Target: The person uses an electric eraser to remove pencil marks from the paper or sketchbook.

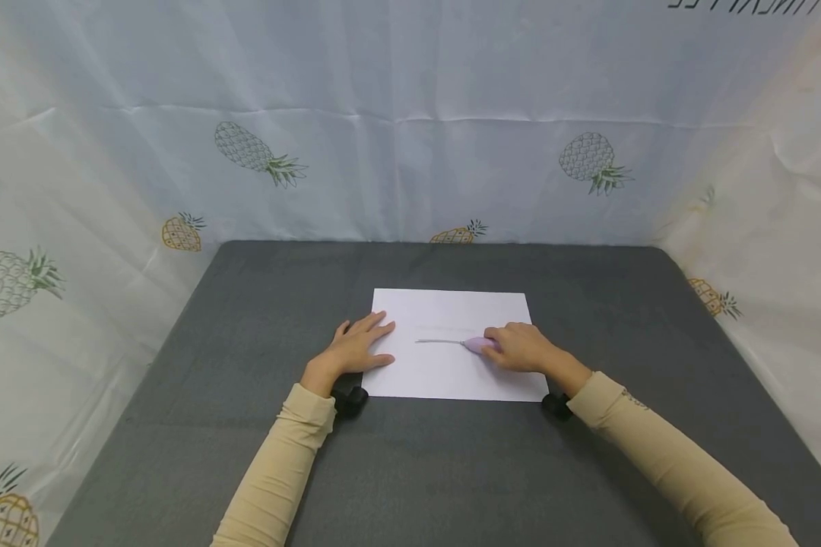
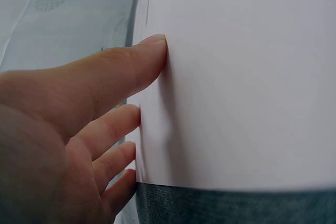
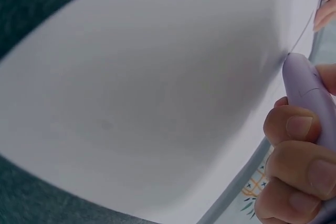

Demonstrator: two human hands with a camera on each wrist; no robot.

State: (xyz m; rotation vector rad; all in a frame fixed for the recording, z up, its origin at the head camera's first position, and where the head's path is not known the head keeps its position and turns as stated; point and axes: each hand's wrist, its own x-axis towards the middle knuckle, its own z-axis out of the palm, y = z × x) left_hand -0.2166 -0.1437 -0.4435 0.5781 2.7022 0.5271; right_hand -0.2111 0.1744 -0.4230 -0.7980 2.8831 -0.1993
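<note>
Paper point(image 1: 451, 365) lies flat on the dark grey mat point(image 1: 246, 456), near the middle, with its long sides running left to right before the person and its short sides pointing away toward the pineapple curtain point(image 1: 410, 152). The left hand point(image 1: 356, 351) rests on the left edge of the sheet; its fingers point(image 2: 121, 72) are straight and a little spread, pressing the sheet down, with nothing held. The right hand point(image 1: 520, 348) has its fingers curled around a lilac tool point(image 1: 477, 345), which is on the paper, right of the centre. From the tool a thin grey line point(image 1: 439, 341) runs to the left; I cannot tell if this is a needle, a blade or a drawn mark. The long axis of the tool goes left to right, almost parallel to the long sides of the sheet, and its narrow end point(image 3: 292, 62) points to the left, toward the other hand. To do this step well, I think the flat hand should keep firm pressure so the sheet does not slide or turn on the mat, and it should stay apart from the path of the tip. The grip on the tool should be steady and low, and the stroke slow and straight, with the wrist not twisting.
</note>
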